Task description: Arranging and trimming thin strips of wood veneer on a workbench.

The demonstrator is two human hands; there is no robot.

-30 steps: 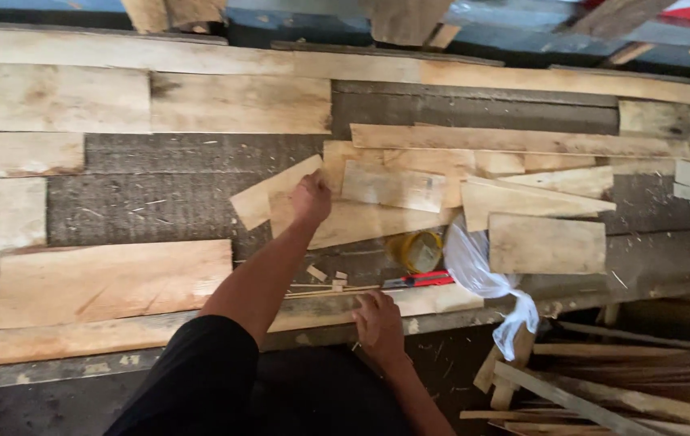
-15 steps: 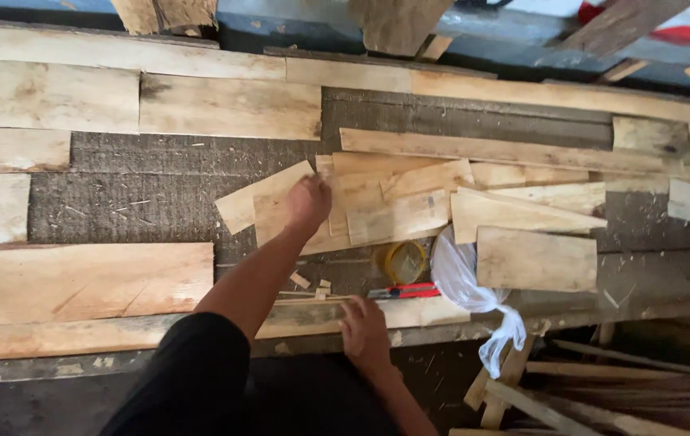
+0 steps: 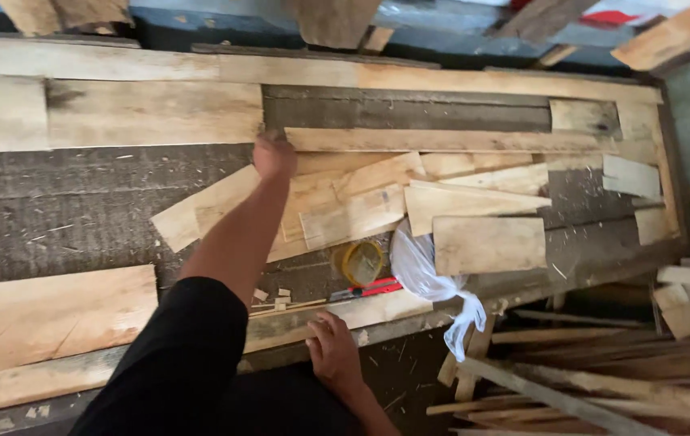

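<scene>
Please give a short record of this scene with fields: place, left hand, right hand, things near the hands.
place: workbench covered with wood offcuts
left hand: left hand stretched far out, resting on the end of a long strip; its grip cannot be told
right hand: right hand resting open on the front edge board
near the hands: yellow tape roll, red tool, clear plastic bag, small wood chips
below the bench: loose sticks

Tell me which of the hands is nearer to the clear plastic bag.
Right. The right hand grips the bench's front edge, just lower left of the clear plastic bag; the left hand reaches across the planks, farther off to its upper left.
</scene>
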